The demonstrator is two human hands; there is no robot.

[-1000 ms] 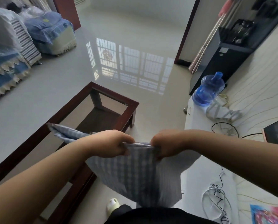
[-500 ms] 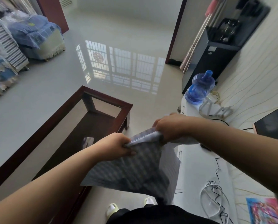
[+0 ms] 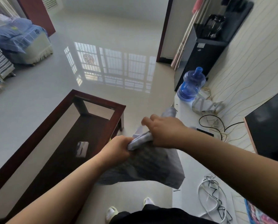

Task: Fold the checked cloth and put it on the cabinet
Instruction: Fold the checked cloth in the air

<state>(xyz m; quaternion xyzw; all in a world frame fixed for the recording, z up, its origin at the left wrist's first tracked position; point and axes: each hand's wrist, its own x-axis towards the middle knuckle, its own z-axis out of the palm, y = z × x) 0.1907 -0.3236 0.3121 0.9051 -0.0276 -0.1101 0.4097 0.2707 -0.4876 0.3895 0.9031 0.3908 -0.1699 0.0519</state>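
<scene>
The grey-blue checked cloth [image 3: 144,167] hangs in the air between the coffee table and the white cabinet [image 3: 191,160], partly folded. My left hand [image 3: 118,148] grips its bunched top edge. My right hand [image 3: 164,131] holds the same edge just to the right, close against the left hand, with its fingers curled over the fabric. A loose corner of the cloth sticks up behind the right hand. The lower part of the cloth droops over the cabinet's left edge.
A dark wooden coffee table with a glass top [image 3: 57,136] stands at the left. On the cabinet are a blue water bottle [image 3: 191,84], black and white cables [image 3: 211,202] and a dark screen [image 3: 271,126]. A black water dispenser [image 3: 203,50] stands by the wall.
My hands came together from holding the cloth spread wide, doubling it over. Both hands and the cloth shifted right toward the cabinet.
</scene>
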